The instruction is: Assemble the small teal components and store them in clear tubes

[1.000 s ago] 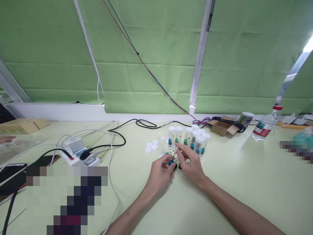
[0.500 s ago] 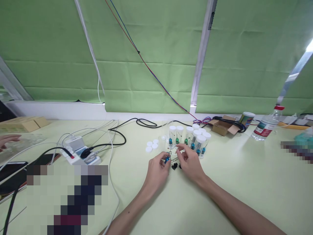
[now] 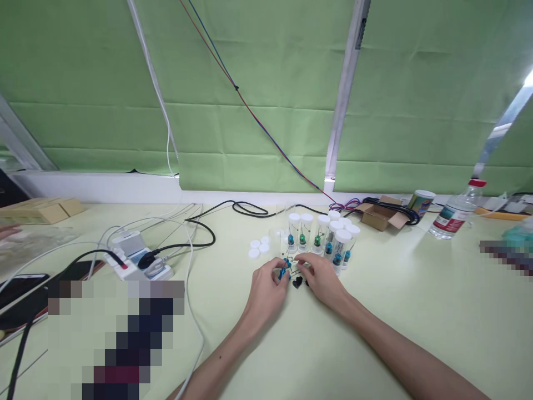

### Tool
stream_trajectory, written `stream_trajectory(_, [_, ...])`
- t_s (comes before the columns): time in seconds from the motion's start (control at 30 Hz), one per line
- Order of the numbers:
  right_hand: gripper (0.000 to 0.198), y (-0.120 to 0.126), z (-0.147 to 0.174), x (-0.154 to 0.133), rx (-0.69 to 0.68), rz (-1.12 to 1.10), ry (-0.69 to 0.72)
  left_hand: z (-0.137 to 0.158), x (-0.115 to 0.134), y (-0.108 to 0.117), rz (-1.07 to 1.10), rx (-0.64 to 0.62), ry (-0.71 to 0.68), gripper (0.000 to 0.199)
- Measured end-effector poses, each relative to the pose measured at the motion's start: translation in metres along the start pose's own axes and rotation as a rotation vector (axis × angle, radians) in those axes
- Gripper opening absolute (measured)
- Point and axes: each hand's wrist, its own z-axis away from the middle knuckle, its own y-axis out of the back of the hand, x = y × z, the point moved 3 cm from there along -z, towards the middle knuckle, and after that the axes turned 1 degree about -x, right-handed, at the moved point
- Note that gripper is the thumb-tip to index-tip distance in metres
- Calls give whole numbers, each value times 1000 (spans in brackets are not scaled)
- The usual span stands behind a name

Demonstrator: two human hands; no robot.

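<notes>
My left hand (image 3: 266,286) pinches a small blue piece (image 3: 282,273) between thumb and fingertips, low over the tabletop. Just beyond those fingertips is another small blue piece (image 3: 287,262). Opposite, my right hand (image 3: 321,276) has its fingertips pressed together above several thin metal rods (image 3: 295,271); whatever it grips is too small to make out. A black, heart-shaped piece (image 3: 297,282) lies between the hands, and part of a second dark one is hidden by my right hand. Behind them stand clear tubes with white caps (image 3: 306,229), with blue or green pieces inside.
Loose white caps (image 3: 259,249) lie left of the tubes, beside uncapped clear tubes (image 3: 276,241). A power strip (image 3: 129,264) with tangled cables sits at left. An open cardboard box (image 3: 377,215), a can (image 3: 421,203) and a water bottle (image 3: 453,214) stand at back right.
My right hand has dropped slightly, its fingertips now lower near the rods. The blue piece in my left hand has tilted a little. Another person's hand at the left edge has drawn mostly out of view.
</notes>
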Motion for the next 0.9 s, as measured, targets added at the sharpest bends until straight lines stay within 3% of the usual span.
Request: stream_trajectory(0.9, [9,1,3,-11,-44,103,26,-1,1,0,126,43,-41,18])
